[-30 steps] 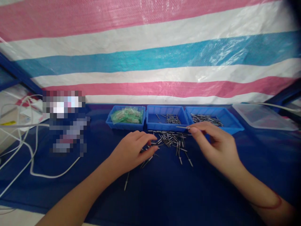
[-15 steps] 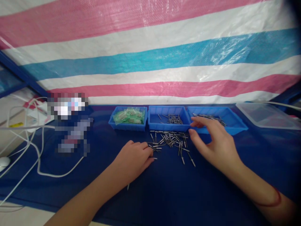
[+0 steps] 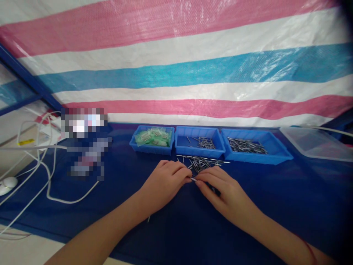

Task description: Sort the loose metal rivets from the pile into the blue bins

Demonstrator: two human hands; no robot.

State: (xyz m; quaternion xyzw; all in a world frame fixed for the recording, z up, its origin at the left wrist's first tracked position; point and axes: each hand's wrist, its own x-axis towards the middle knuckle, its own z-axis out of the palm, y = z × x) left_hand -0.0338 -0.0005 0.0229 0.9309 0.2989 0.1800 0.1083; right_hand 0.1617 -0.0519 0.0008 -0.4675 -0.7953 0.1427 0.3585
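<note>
Between my two hands is a silvery pop rivet (image 3: pixel 193 179), lying roughly level just above the blue table. My left hand (image 3: pixel 167 180) is closed, its fingertips pinching the rivet's left end. At the other end, the thumb and fingers of my right hand (image 3: pixel 224 186) close on the rivet too. Right behind the hands lies a loose pile of rivets (image 3: pixel 198 162), partly hidden by my fingers. Another thin piece (image 3: pixel 149 218) pokes out below my left wrist.
Three blue bins stand in a row: the left bin (image 3: pixel 151 148) holds green packets (image 3: pixel 154 137), the middle bin (image 3: pixel 200 151) and right bin (image 3: pixel 278 149) hold rivets. A clear plastic lid (image 3: pixel 317 143) lies at right. White cables (image 3: pixel 49 184) and a mouse (image 3: pixel 8 185) are at left.
My right hand has moved left and down from the right bin to my left hand, and its fingers have closed on the rivet. The rivets in the right bin now show.
</note>
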